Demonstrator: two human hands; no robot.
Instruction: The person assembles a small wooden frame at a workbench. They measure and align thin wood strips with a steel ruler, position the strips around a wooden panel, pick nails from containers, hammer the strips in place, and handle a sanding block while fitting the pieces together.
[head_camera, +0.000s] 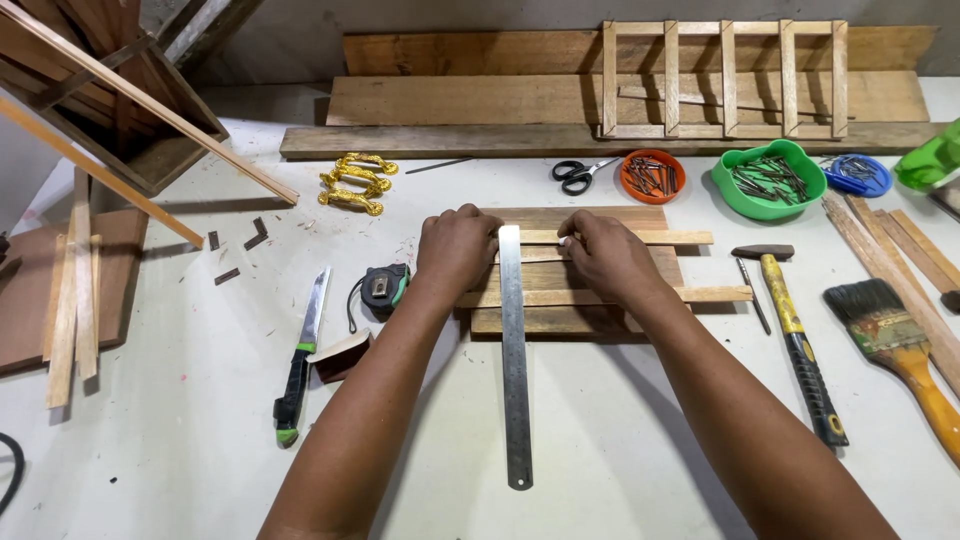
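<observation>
Hands press flat on the wooden board (570, 320): the left hand (456, 247) with fingers curled close beside the steel ruler (515, 360), the right hand (605, 255) pinching a thin wooden strip (660, 238) lying across the board, the ruler standing between them.
</observation>
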